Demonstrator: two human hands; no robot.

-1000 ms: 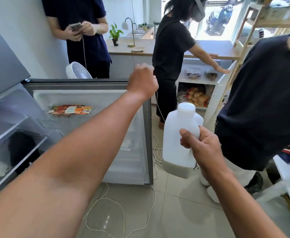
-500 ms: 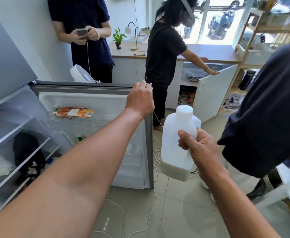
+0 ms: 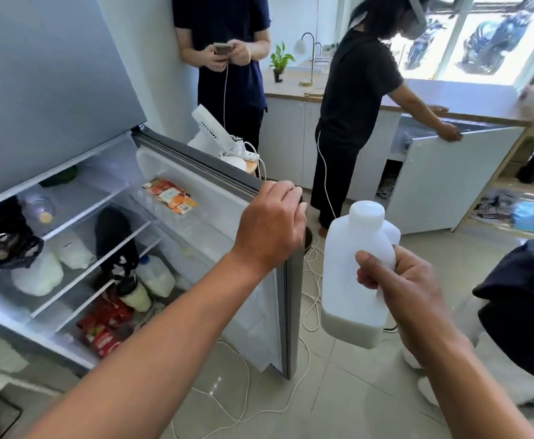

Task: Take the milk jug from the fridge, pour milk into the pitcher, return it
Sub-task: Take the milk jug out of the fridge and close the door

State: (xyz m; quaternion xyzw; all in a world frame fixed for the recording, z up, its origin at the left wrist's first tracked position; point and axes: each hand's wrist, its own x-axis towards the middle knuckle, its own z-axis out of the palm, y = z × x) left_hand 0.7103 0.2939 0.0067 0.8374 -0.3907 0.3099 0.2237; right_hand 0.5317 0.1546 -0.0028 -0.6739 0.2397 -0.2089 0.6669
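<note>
White jug up in the right hand, fingers clenched round its handle, cap on, a shallow layer of milk at the bottom. Left hand clamps the top edge of the open fridge door, shelves stocked beside it.

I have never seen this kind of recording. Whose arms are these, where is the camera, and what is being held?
There is no machine here. The camera sits on a person's head and looks forward and down, so the two bare arms belong to that person. The left hand grips the top edge of the open fridge door. The right hand holds a white milk jug by its handle; the cap is on, and only a little milk shows at the bottom. Bags and bottles lie on the fridge shelves. Other people stand behind, near a counter.
</note>
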